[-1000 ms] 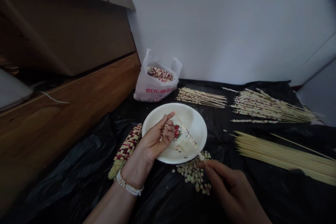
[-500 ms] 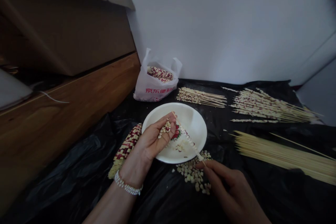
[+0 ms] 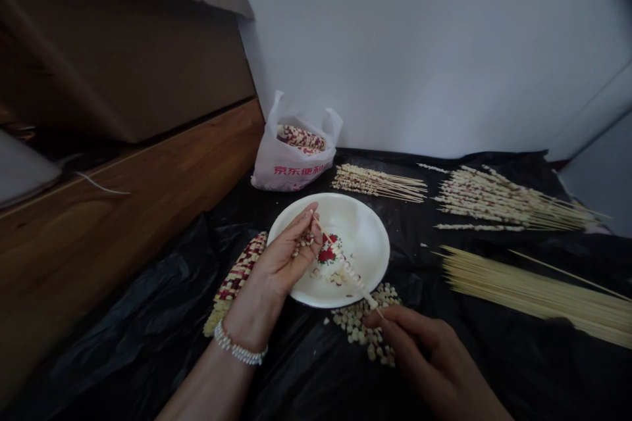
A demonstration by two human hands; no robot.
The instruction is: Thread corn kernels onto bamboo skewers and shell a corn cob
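My left hand (image 3: 291,247) is over the left part of a white bowl (image 3: 368,223), cupped around loose corn kernels (image 3: 302,243). Its thumb and fingertips meet at the tip of a skewer. My right hand (image 3: 419,342) pinches the other end of that skewer (image 3: 348,268), which slants across the bowl with pale and dark red kernels threaded along it. A few kernels and a red flower print show on the bowl's bottom. Beside my left wrist lies a red-and-white corn cob (image 3: 241,270), partly stripped. A pile of pale kernels (image 3: 363,329) sits near my right fingertips.
Behind the bowl stands a white plastic bag (image 3: 291,161) with corn cobs inside. Threaded skewers lie in a small bundle (image 3: 380,183) and a larger heap (image 3: 494,200). Bare skewers (image 3: 533,289) are at right, on black plastic sheeting (image 3: 148,316). A wooden board (image 3: 172,151) runs along the left.
My left hand has shifted slightly left and up, its fingers closing more over the kernels at the skewer tip. The skewer has moved a little left along with my right fingertips.
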